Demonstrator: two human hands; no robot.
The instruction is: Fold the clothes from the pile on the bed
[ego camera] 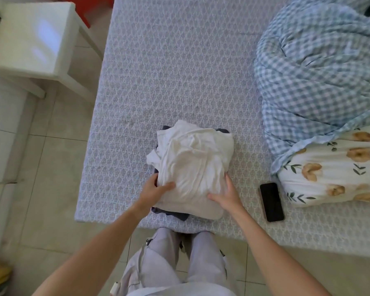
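Note:
A folded white garment (192, 163) lies on top of a dark blue-grey garment (169, 212), whose edges peek out at the near left and the far side. The stack sits near the front edge of the bed (158, 82), covered by a pale blue patterned sheet. My left hand (154, 191) grips the stack's near left side, thumb on top of the white cloth and fingers tucked beneath. My right hand (226, 195) grips the near right side the same way, thumb across the top.
A black phone (271, 201) lies face up on the bed right of the stack. A blue checked quilt (318, 71) and a floral pillow (333, 174) fill the right side. A white stool (36, 37) stands on the tiled floor at the left.

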